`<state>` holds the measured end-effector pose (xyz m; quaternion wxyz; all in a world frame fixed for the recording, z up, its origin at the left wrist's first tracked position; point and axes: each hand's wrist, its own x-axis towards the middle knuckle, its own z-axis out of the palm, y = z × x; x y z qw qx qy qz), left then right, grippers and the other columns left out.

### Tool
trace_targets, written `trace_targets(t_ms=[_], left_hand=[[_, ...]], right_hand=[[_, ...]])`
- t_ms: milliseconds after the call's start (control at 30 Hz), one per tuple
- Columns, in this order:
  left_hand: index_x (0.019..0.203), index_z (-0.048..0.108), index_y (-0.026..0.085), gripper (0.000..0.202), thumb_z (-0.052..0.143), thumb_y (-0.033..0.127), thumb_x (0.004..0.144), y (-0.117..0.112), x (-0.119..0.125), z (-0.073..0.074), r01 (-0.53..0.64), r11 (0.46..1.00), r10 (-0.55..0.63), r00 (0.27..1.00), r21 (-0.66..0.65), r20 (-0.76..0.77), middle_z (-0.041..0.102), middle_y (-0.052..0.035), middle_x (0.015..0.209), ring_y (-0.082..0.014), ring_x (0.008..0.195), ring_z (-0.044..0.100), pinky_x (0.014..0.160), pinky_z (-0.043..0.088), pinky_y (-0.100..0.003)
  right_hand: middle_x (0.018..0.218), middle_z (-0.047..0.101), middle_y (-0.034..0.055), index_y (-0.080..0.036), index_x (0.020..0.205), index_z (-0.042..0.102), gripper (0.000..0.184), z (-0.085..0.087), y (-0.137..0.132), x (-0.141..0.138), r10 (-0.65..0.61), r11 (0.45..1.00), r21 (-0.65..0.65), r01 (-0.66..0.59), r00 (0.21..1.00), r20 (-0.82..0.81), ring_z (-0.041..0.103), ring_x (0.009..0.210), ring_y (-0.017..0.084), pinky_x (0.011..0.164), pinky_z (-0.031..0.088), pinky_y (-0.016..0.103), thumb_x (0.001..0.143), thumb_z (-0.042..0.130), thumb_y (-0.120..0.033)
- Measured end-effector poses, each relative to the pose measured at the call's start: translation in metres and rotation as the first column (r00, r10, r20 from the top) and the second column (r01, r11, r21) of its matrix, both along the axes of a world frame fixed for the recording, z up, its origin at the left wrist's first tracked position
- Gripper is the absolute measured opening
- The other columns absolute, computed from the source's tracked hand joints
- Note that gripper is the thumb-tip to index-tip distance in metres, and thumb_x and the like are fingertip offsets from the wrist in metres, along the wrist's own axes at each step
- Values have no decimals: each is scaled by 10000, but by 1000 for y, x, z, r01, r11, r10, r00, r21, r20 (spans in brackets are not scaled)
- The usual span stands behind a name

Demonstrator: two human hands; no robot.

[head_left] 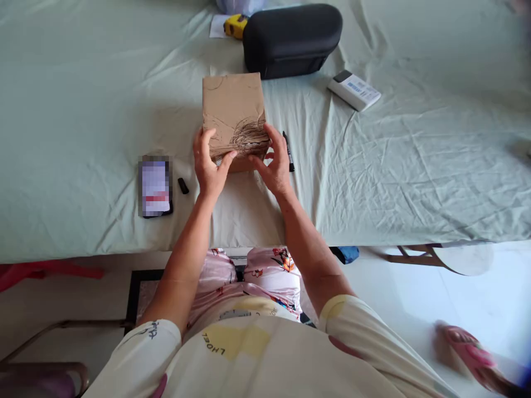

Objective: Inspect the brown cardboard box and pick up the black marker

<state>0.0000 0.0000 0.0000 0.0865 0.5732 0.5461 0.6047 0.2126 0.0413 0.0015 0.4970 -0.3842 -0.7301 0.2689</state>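
A brown cardboard box (233, 99) rests on the cloth-covered table, with dark scribbled lines across its near part. My left hand (211, 166) grips its near left corner, fingers at the side and thumb on the front edge. On the opposite corner my right hand (274, 166) holds it the same way, thumb at the front. Both hands are closed on the box. Just right of my right hand lies a black marker (289, 152) without its cap. A small black cap (183, 186) lies to the left of my left hand, beside a phone (155, 188) whose screen is blurred.
Behind the box stands a black hard case (292, 41), with a yellow object (235, 26) at its left. A white-and-black rectangular device (355, 90) lies to the right. The pale green cloth (415, 166) hangs over the near edge. A pink slipper (470, 351) on someone's foot shows at lower right.
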Motion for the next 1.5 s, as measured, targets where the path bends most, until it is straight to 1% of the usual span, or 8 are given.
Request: trace_targets(t_ms=[133, 267, 533, 867, 1100, 1300, 1367, 1500], left_hand=[[1367, 631, 282, 640, 803, 696, 910, 3, -3, -2, 7, 1000, -7, 1000, -20, 19, 692, -97, 1493, -336, 1572, 555, 1390, 372, -529], [1336, 643, 270, 670, 788, 752, 895, 2, -7, -3, -2, 1000, 2, 998, 4, 60, 728, -88, 1421, -317, 1497, 623, 1358, 418, -517], [1322, 634, 291, 696, 709, 839, 899, 2, -5, -5, -82, 997, 76, 977, 18, 201, 734, -91, 1407, -272, 1359, 713, 1231, 558, -431], [1213, 536, 289, 736, 641, 931, 867, 3, 11, -9, 5, 1000, -7, 935, 8, 356, 731, -80, 1257, -226, 1185, 764, 1113, 600, -397], [1102, 631, 239, 668, 687, 869, 887, -11, 33, -9, 82, 989, -68, 991, -121, 119, 707, -160, 1391, -330, 1447, 651, 1241, 526, -528], [1602, 431, 338, 835, 533, 872, 968, -12, 33, 6, 111, 993, -117, 982, 48, 147, 541, -147, 1685, -309, 1602, 541, 1320, 479, -458], [1627, 439, 345, 828, 483, 869, 987, -11, 28, 11, 105, 993, -111, 989, 62, 100, 504, -125, 1735, -311, 1674, 454, 1387, 395, -458], [1538, 572, 321, 776, 380, 866, 1020, -10, 19, 14, 98, 994, -101, 994, 48, 45, 622, -108, 1633, -297, 1641, 505, 1405, 369, -470]], right_hand=[[1710, 540, 41, -430, 1630, 520, 704, -2, 2, 6, 42, 998, -53, -43, 999, -8, 645, 1315, 277, 929, 711, 424, 964, 742, -480], [1624, 615, 68, -397, 1630, 519, 692, -2, 2, 4, 56, 996, -70, -61, 996, -72, 665, 1321, 275, 952, 698, 422, 992, 702, -591], [1596, 619, 95, -371, 1541, 631, 712, -3, 2, 5, 11, 997, -77, -20, 993, -117, 616, 1469, 317, 1100, 646, 565, 979, 599, -807], [1719, 514, 101, -361, 1559, 627, 686, 3, 5, 11, -5, 1000, 27, 11, 973, -229, 450, 1665, 351, 1237, 528, 687, 1045, 465, -787], [1572, 668, 110, -345, 1512, 668, 694, 18, -4, 20, -96, 994, 21, 106, 954, -285, 556, 1590, 338, 1303, 458, 711, 1047, 433, -803], [1522, 702, 77, -368, 1480, 703, 623, 13, -8, 10, -42, 993, 95, 63, 977, -208, 614, 1524, 302, 1286, 509, 636, 1057, 466, -760], [1521, 694, 76, -388, 1499, 688, 637, 7, -6, 7, -31, 994, 95, 51, 980, -197, 628, 1497, 298, 1231, 564, 599, 1038, 487, -780], [1504, 686, 84, -400, 1550, 639, 739, -2, 0, 7, 25, 998, 55, -14, 976, -216, 691, 1353, 282, 1103, 645, 528, 975, 539, -852]])
